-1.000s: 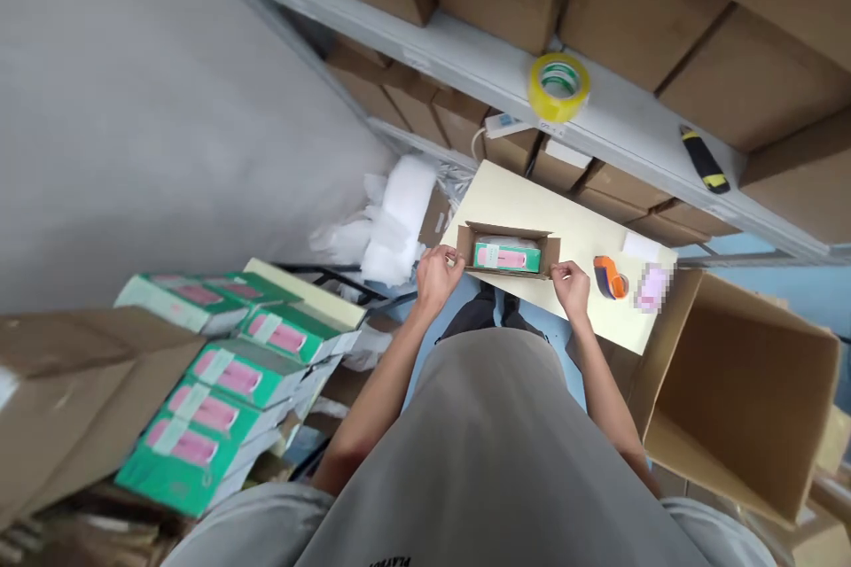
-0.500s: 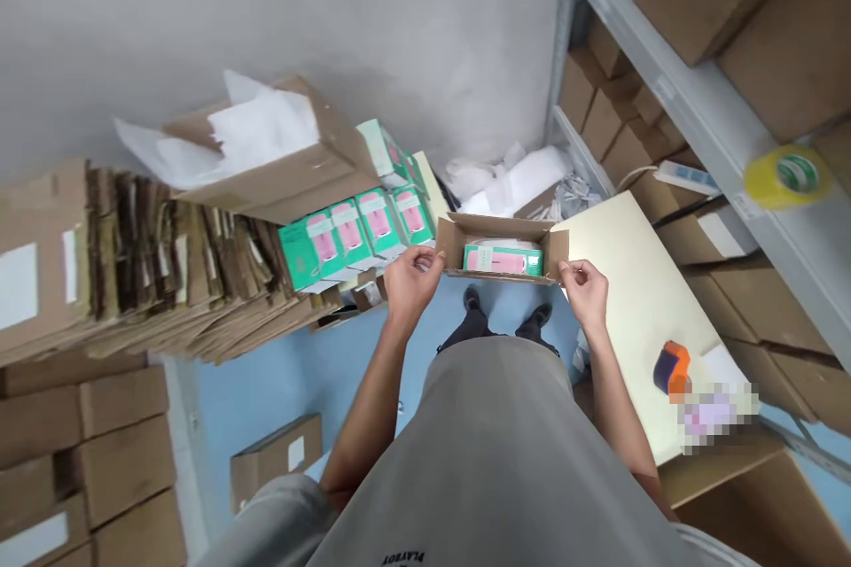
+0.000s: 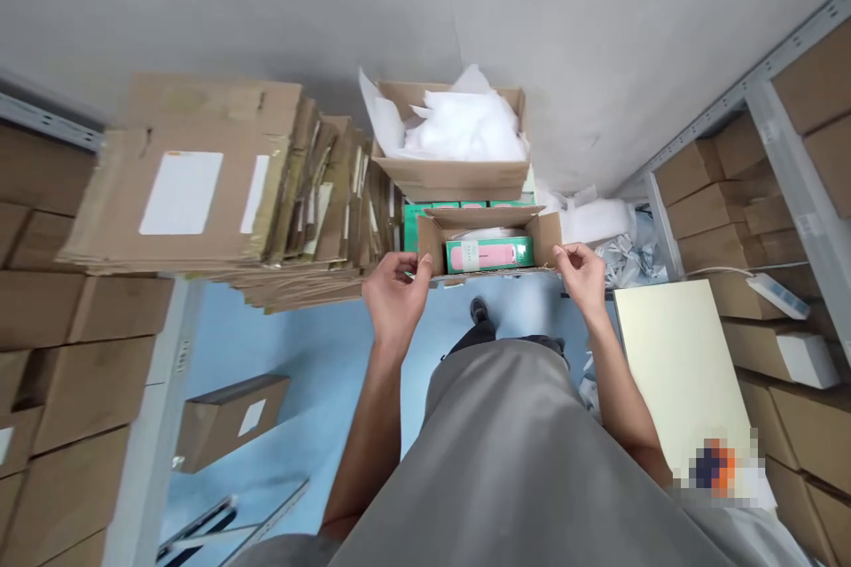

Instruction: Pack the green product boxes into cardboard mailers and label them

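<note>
The left hand (image 3: 397,297) pinches the near left corner of a small brown box (image 3: 431,244), with the thumb and fingers close together. The right hand (image 3: 582,279) pinches the near right corner in the same way. The small brown box is between the two hands, out in front of the grey shirt (image 3: 511,452). Its top is open. Inside lies a green box (image 3: 488,257) with a pink picture on it, and something white is tucked behind it.

Just past the small brown box, a row of green boxes (image 3: 410,230) peeks out. Behind that is a bigger open box (image 3: 456,179) full of white wrap (image 3: 462,126). To its left is a big pile of flat cardboard (image 3: 199,120). To its right are a white roll (image 3: 598,220) and some crumpled scraps (image 3: 628,261).

Down below is the blue floor (image 3: 232,332), with one dark shoe (image 3: 479,310) showing. A closed box (image 3: 230,421) sits on the floor at the left. A pale counter (image 3: 678,328) is on the right, with a blurry orange and dark thing (image 3: 714,468) on it. Brown boxes fill the shelves on both sides.
</note>
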Motion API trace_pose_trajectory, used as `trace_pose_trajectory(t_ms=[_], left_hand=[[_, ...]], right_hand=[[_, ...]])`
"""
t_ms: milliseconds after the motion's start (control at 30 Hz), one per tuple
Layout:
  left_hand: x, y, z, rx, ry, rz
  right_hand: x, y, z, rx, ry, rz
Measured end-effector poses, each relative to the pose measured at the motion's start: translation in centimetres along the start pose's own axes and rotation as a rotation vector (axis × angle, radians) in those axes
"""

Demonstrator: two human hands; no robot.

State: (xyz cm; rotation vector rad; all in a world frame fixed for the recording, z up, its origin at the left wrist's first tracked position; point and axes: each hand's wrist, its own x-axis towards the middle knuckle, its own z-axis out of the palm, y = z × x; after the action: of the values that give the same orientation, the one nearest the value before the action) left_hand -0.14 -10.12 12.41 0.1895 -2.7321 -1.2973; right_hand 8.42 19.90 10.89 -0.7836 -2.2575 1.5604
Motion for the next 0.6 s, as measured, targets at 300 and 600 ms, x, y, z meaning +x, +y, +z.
trace_pose_trajectory(t_ms=[300,600], left_hand=[[7.2,-3.7,-2.3,-0.001,-0.073,-0.085],[11.3,-0.7,-3.1,-0.121,-0.078,0.102]], right_hand=[[3.3,-3.6,6.9,-0.072,-0.052,0.041],[8.0,-10.0,6.3,-0.377,-0.037,-0.3]])
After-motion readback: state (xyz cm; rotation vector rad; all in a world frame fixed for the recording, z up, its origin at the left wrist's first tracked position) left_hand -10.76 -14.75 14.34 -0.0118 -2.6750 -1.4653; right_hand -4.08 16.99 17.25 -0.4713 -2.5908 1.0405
